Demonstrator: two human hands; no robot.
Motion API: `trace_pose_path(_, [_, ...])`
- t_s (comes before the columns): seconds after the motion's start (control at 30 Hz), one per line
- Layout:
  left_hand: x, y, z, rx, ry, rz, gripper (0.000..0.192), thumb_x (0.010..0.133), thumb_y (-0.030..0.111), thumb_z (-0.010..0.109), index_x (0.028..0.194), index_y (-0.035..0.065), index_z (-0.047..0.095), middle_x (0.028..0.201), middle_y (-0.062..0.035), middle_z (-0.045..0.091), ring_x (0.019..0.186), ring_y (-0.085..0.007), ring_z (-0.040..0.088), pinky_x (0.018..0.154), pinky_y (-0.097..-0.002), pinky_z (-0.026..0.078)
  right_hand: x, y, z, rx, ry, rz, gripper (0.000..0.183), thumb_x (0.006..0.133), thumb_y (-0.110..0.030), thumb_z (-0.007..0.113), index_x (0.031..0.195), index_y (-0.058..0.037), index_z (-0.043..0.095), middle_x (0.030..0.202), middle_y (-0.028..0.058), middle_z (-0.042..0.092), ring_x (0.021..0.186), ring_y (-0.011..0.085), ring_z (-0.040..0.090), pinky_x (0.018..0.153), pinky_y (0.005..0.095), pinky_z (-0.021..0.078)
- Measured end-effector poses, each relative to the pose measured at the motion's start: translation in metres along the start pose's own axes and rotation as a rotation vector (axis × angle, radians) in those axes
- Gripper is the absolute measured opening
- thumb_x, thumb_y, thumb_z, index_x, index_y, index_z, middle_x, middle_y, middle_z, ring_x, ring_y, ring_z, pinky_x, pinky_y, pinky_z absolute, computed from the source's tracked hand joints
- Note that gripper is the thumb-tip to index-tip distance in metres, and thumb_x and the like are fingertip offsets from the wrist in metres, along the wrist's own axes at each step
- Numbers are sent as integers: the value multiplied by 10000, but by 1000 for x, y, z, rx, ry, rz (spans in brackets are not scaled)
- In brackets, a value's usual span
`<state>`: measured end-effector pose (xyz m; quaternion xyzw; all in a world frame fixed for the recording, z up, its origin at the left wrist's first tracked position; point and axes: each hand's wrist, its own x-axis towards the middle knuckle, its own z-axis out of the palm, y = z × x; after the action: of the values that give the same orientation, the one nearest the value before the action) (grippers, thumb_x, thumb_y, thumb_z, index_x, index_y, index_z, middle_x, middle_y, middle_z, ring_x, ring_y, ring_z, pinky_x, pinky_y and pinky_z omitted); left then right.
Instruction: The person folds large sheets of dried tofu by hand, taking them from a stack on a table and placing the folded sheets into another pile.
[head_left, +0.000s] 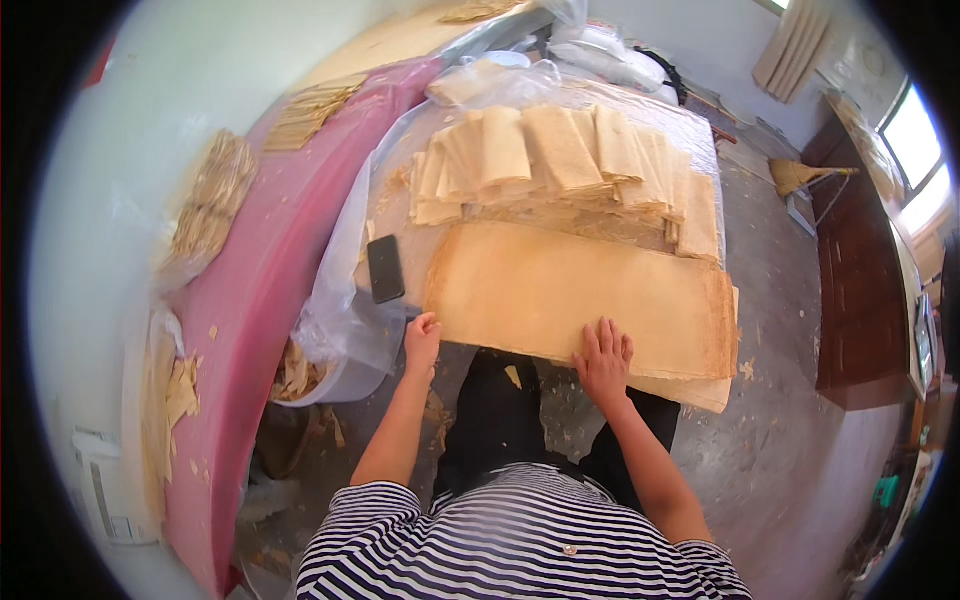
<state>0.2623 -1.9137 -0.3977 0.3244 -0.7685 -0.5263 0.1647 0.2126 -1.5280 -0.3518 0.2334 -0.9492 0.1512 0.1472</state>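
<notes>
A stack of wide, thin tan sheets (570, 296), resembling dried bean-curd skin, lies flat before me with browner ends. At its near left corner my left hand (423, 337) has curled fingers and appears to pinch the sheet edge; the fingertips are partly hidden. My right hand (606, 360) rests palm down on the near edge of the stack, fingers slightly spread and holding nothing. Beneath, at the near right, a paler sheet (690, 391) sticks out. Folded tan sheets (559, 150) lie overlapped in a row behind the stack.
A black phone (386, 268) lies left of the stack on the plastic-covered table (390, 210). A white tub (345, 386) holds scraps below. Along the left runs a pink-covered surface (277, 247) with bundled sheets (214, 199). A broom (799, 176) leans by the dark wooden cabinet (862, 300).
</notes>
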Motion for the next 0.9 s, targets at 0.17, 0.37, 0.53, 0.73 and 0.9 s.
trace_pose_path(0.17, [-33,23,10,-159,-111,-126,343,877,126,668,1191,-13,656,1070,-89,671,985,-182,649,863,-313,507,3,-7,6,-12,-3,-8,599,890,-358,668,1407,-95,523,1515,207,418,1433,370,357,1153,559,242])
trace_pose_path(0.37, [-33,51,32,-149,-246,-137,270,913,173,652,1132,16,650,943,-23,645,799,-105,614,670,-261,514,2,-2,13,0,-4,-13,596,887,-364,672,1413,-124,525,1525,196,413,1437,365,356,1150,556,246])
trace_pose_path(0.53, [-11,71,40,-225,-470,-341,270,879,180,660,1097,31,604,834,-26,640,711,-134,615,570,-292,499,1,0,10,-10,-6,3,591,894,-374,659,1414,-128,524,1536,199,403,1439,365,356,1155,556,242])
trace_pose_path(0.73, [49,38,59,280,-83,211,222,867,207,680,1001,34,642,803,-49,655,652,-145,626,556,-300,512,3,-9,11,-4,-10,-11,590,900,-380,649,1418,-128,520,1538,200,400,1441,366,353,1160,557,233])
trace_pose_path(0.9, [58,61,74,-5,-378,-142,201,857,210,692,942,32,656,747,-48,645,607,-135,616,545,-289,504,0,-3,10,-13,-15,27,599,895,-373,652,1420,-117,518,1531,203,405,1437,370,357,1162,558,227])
